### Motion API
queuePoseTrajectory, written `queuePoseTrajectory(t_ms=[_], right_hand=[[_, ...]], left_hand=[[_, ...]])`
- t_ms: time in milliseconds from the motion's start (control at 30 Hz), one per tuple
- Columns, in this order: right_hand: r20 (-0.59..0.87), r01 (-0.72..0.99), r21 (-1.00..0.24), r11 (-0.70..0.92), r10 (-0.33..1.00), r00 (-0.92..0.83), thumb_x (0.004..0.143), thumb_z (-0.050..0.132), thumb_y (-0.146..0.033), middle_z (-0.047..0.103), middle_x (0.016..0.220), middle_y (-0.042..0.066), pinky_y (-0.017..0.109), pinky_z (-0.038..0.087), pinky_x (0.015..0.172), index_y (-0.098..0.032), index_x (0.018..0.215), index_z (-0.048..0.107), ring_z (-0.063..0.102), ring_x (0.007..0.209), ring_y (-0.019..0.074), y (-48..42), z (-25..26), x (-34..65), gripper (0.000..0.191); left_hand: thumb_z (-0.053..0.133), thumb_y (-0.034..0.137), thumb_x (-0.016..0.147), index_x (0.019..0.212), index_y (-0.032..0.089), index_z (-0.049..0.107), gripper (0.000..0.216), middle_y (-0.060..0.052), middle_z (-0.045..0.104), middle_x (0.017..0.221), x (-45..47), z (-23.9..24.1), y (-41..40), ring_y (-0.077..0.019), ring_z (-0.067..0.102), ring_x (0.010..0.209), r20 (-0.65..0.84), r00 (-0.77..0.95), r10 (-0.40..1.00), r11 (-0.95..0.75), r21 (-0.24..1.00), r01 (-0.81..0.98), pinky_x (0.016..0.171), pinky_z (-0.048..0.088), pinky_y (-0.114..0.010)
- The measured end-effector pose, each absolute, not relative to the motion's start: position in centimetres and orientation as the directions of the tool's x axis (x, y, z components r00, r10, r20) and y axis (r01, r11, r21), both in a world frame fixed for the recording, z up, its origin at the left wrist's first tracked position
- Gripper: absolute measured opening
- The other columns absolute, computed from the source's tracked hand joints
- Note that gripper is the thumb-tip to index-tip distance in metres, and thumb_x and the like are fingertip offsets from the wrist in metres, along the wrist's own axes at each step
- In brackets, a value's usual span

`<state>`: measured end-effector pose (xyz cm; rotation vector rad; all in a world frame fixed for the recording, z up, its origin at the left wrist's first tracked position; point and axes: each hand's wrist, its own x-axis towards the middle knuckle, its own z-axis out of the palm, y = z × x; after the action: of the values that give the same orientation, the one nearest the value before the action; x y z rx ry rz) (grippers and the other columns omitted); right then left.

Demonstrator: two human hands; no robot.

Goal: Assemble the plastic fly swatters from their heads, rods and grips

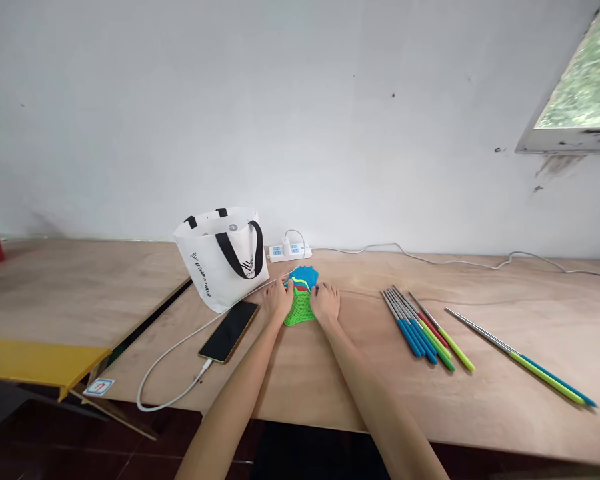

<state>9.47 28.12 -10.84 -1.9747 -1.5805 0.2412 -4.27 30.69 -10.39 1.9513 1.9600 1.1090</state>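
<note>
A fanned stack of plastic fly swatter heads lies on the wooden table, with a green mesh one nearest me and yellow, red and blue ones behind. My left hand grips the stack's left edge, thumb on its top side. At the right edge, my right hand closes on the same stack, fingers curled. To the right, several metal rods with blue, green, red and yellow handles lie in a bunch. Farther right, two more rods with yellow-green and blue handles lie side by side.
Left of my hands, a black-screened phone is plugged into a white cable. Behind it stands a white tote bag. A power strip sits against the wall. A gap separates this table from another at left.
</note>
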Motion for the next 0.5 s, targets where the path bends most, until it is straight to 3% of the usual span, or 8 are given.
queuePoseTrajectory(t_ms=[200,500], right_hand=[[0.221,0.795,-0.583,-0.165,0.910,0.351,0.095,0.048,-0.030,0.063,0.129,0.017,0.044,0.028,0.107,-0.019,0.106,0.076,0.049,0.126,0.0312,28.3,-10.5,10.0,0.032],[0.173,0.778,-0.597,-0.195,0.916,0.363,0.094,0.052,-0.037,0.062,0.130,0.018,0.043,0.029,0.107,-0.019,0.104,0.079,0.049,0.126,0.0330,29.3,-11.0,10.1,0.034]], left_hand=[[0.051,0.029,0.099,0.115,0.020,0.062,0.022,-0.012,0.074,0.118,-4.8,-10.8,30.7,-0.0294,0.065,0.116,0.381,-0.120,0.917,-0.167,0.639,0.751,0.105,0.041,-0.045],[0.054,0.043,0.098,0.129,0.023,0.061,0.037,-0.009,0.066,0.138,-4.3,-10.8,31.9,-0.0249,0.059,0.130,0.374,0.073,0.924,-0.334,0.701,0.630,0.111,0.039,-0.039]])
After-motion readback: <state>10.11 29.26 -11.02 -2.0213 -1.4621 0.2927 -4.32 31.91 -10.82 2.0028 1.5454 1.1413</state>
